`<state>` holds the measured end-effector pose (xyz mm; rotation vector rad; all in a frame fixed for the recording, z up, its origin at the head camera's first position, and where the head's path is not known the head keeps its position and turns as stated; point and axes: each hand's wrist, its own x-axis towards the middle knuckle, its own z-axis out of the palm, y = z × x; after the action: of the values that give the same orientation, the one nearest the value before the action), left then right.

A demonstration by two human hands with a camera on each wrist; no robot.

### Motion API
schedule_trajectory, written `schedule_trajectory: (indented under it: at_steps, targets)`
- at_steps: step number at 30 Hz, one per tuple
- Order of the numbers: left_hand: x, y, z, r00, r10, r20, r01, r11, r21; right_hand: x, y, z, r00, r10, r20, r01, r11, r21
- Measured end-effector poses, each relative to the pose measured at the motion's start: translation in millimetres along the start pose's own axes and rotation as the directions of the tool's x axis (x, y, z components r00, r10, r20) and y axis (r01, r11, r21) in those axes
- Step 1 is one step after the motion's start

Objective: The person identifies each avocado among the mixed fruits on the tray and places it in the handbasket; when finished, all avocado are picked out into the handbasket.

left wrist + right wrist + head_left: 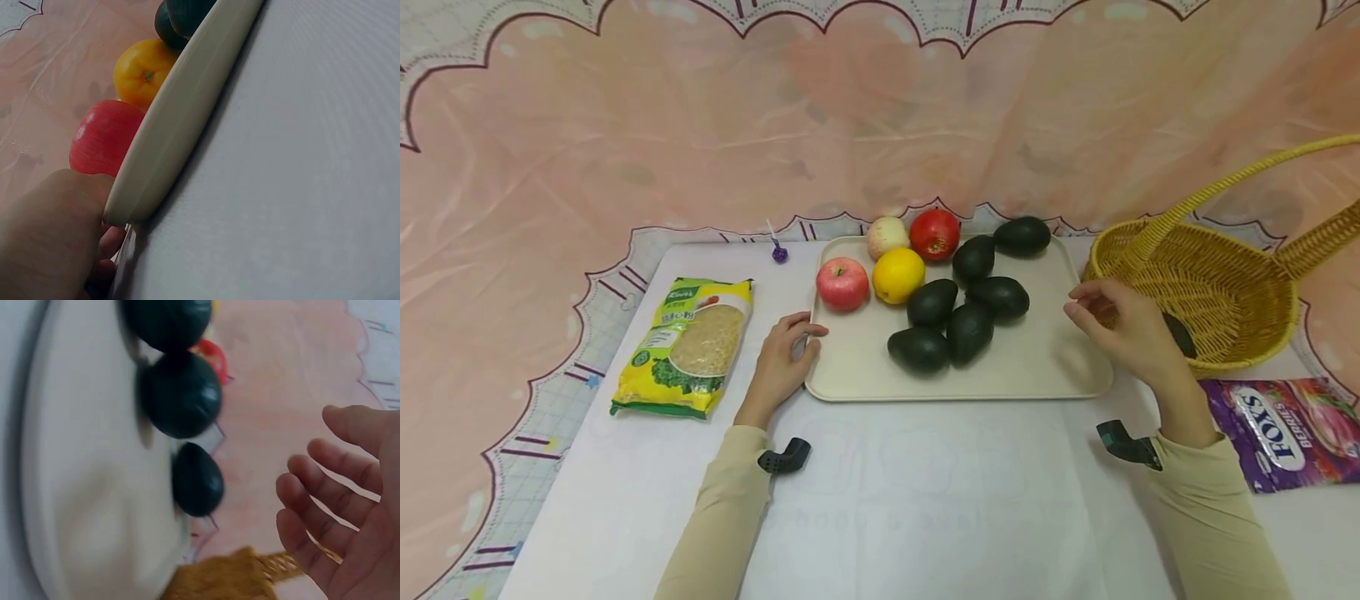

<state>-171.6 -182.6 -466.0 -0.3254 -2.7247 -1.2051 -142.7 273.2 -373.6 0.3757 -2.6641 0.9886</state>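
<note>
A cream tray (850, 379) carries several dark green avocados (917, 350), a red apple (842, 284), a yellow-orange fruit like an orange (898, 276), a pomegranate (935, 234) and a pale round fruit (887, 237). My left hand (781, 362) holds the tray's left rim; in the left wrist view, the thumb side lies by the rim with fingertips lower down beside it. Over the tray's right edge hovers my right hand (1131, 333), holding nothing, its fingers loosely bent and apart in the right wrist view. Beyond it stands a yellow wicker basket (1232, 292), with a dark avocado (1180, 335) partly hidden inside.
Left of the tray lies a yellow Knorr bag (688, 350). A purple-wrapped lollipop (779, 252) is near the back edge. A purple Fox's candy bag (1285, 433) lies in front of the basket, whose tall handle (1240, 177) arches up. Behind hangs a pink patterned cloth (850, 117).
</note>
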Motion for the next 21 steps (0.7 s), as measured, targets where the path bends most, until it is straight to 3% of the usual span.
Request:
schedule_trajectory:
  at_steps: [4, 9, 15, 21]
  targets:
    - [-0.6, -0.8, -0.3, 1.000, -0.002, -0.003, 0.002, 1.000, -0.003, 6, 3, 16, 0.999, -0.039, 0.007, 0.039, 0.999, 0.009]
    - [0.5, -0.3, 0.1, 1.000, -0.007, 0.000, 0.007, 1.000, -0.003, 15, 6, 32, 1.000, -0.011, 0.022, 0.010, 0.999, 0.037]
    - [0.2, -0.4, 1.6, 1.000, -0.020, 0.010, 0.020, 1.000, 0.000, 24, 7, 48, 0.990, 0.071, 0.121, -0.086, 0.989, 0.121]
    - [-2.4, -2.0, -0.2, 1.000, -0.025, 0.009, 0.025, 1.000, 0.013, 35, 11, 68, 0.977, 0.066, 0.201, -0.096, 0.985, 0.143]
